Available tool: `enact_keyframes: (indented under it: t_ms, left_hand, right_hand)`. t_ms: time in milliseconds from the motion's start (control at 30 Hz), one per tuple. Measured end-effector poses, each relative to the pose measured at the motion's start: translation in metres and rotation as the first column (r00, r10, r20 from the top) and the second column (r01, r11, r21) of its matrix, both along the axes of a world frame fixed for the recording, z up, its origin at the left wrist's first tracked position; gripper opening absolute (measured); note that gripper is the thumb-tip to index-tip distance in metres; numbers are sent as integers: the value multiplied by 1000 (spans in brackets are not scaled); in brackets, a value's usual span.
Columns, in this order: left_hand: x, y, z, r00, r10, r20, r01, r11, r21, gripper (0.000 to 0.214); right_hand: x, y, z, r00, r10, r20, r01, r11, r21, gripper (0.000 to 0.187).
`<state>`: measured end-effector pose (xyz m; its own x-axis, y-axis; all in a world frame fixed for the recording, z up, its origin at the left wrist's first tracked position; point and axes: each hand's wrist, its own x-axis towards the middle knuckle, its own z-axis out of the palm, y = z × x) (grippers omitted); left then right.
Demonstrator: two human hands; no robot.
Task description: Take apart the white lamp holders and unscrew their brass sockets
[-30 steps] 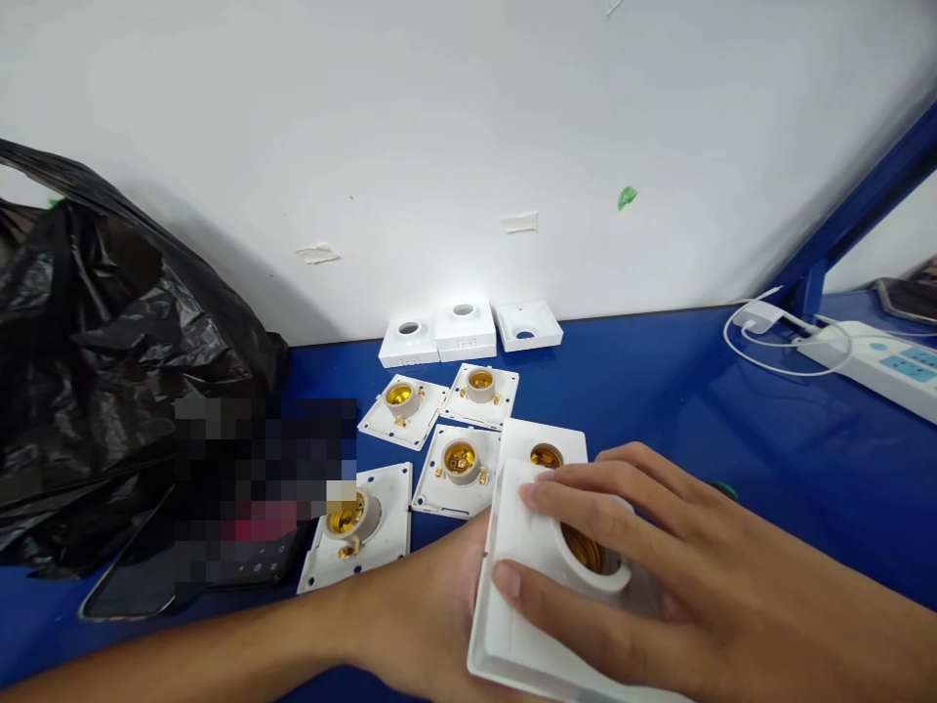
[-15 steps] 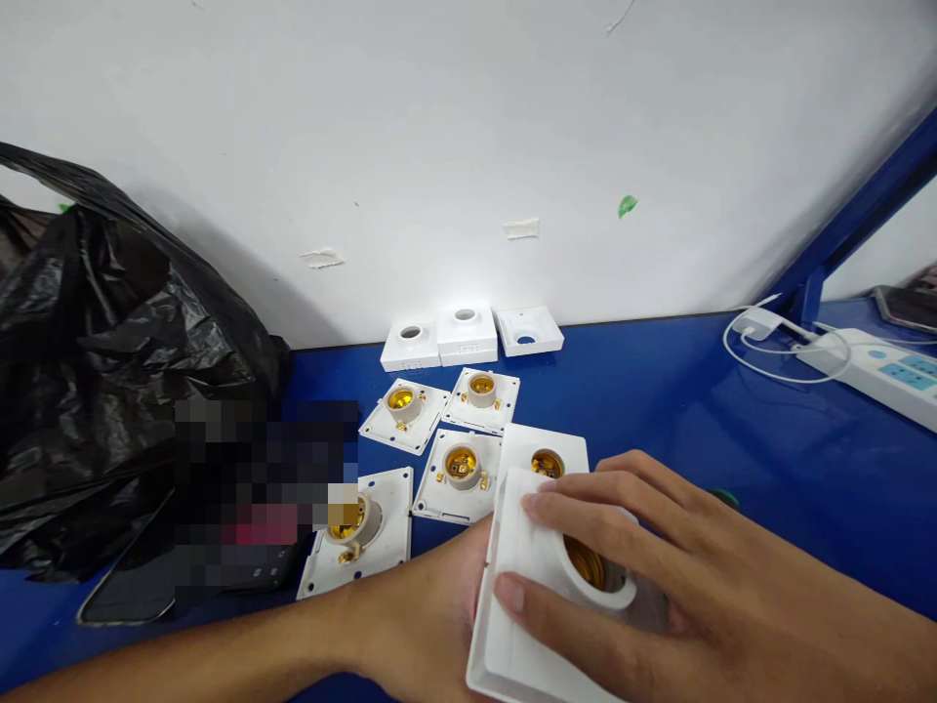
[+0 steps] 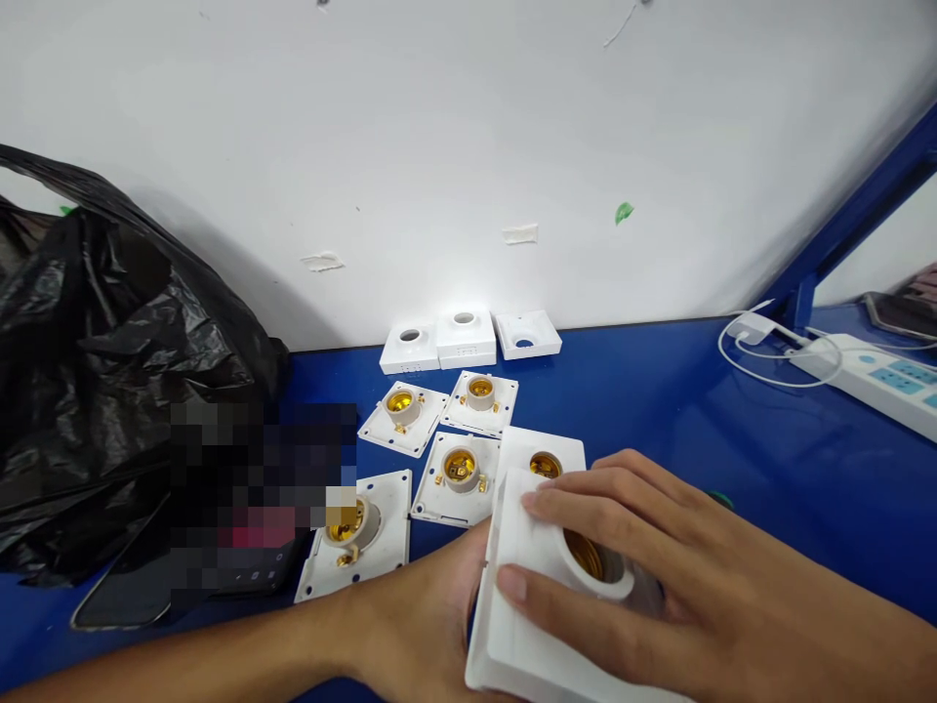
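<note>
Black plastic bag (image 3: 132, 371), left, contents hidden. White covers (image 3: 467, 344), along the wall (image 3: 468, 146): two collar-up, one upturned, hollow showing. Base plates (image 3: 463, 493), four, with brass-coloured threaded sockets, on the blue surface (image 3: 644, 391). Phone (image 3: 124, 581), partly obscured, near the bag. Power strip (image 3: 878, 376) with white cable (image 3: 783, 381), far right. Lamp holder (image 3: 523, 547), white, in the hands, partly blocking a second lamp holder (image 3: 523, 444) behind. Right hand (image 3: 680, 547): thumb and fingers apart, gripping its face. Left hand (image 3: 439, 596): beneath, fingers hidden, closure cannot be told.
</note>
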<state>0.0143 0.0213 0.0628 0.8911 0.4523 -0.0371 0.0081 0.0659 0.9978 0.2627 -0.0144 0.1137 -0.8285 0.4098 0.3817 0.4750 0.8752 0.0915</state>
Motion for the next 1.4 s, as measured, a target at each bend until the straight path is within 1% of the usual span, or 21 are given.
enact_keyframes:
  t_ms: [67, 100, 167, 200, 300, 400, 500, 633, 700, 833, 1033, 1133, 1200, 1300, 1400]
  left_hand:
    - [3, -2, 4, 1000, 19, 14, -19, 1000, 16, 96]
    - [4, -3, 5, 1000, 16, 21, -16, 1000, 9, 86]
    - [5, -5, 5, 1000, 5, 7, -5, 999, -47, 63]
    - [5, -7, 4, 1000, 6, -15, -7, 996, -90, 57]
    - [5, -9, 1, 996, 48, -71, -60, 982, -178, 54]
    - [6, -10, 1, 996, 69, -50, -77, 977, -197, 54]
    - [8, -10, 4, 997, 74, -7, -74, 973, -220, 55]
    - [8, -10, 4, 992, 125, 30, -112, 955, -275, 59]
    - [8, -9, 4, 991, 129, 34, -114, 953, -281, 60]
    - [8, -8, 3, 994, 96, 48, -83, 971, -224, 61]
    - [8, -6, 2, 998, 59, 30, -53, 985, -165, 66]
    - [7, -5, 2, 997, 50, 62, -41, 990, -135, 68]
    - [8, -5, 2, 995, 54, 79, -44, 991, -125, 65]
    - [9, -7, 1, 994, 75, 79, -59, 982, -181, 57]
    - [12, -10, -1, 988, 106, 112, -71, 958, -277, 53]
  right_hand:
    - [0, 1, -1, 1000, -8, 4, 8, 1000, -11, 49]
    - [1, 2, -2, 1000, -13, 3, 13, 1000, -25, 51]
    - [3, 5, -5, 1000, -22, 0, 22, 997, -74, 60]
    - [4, 6, -7, 1000, -24, -3, 24, 994, -103, 67]
    - [7, 9, -13, 1000, -18, -16, 15, 985, -170, 84]
    - [8, 10, -15, 999, -25, -24, 20, 979, -202, 89]
    - [6, 10, -17, 999, -27, -25, 22, 978, -208, 89]
    - [6, 11, -20, 999, -1, -33, -6, 979, -203, 86]
    - [7, 12, -22, 1000, 1, -28, -7, 979, -204, 86]
    - [7, 13, -21, 999, 5, -34, -12, 980, -200, 87]
    - [5, 13, -14, 998, 48, -48, -55, 984, -171, 77]
    - [5, 13, -15, 995, 44, -89, -59, 983, -172, 73]
    - [6, 14, -18, 993, 33, -116, -54, 982, -183, 72]
    - [7, 17, -23, 984, 16, -179, -57, 972, -226, 72]
    - [8, 19, -25, 963, -22, -270, -58, 956, -286, 66]
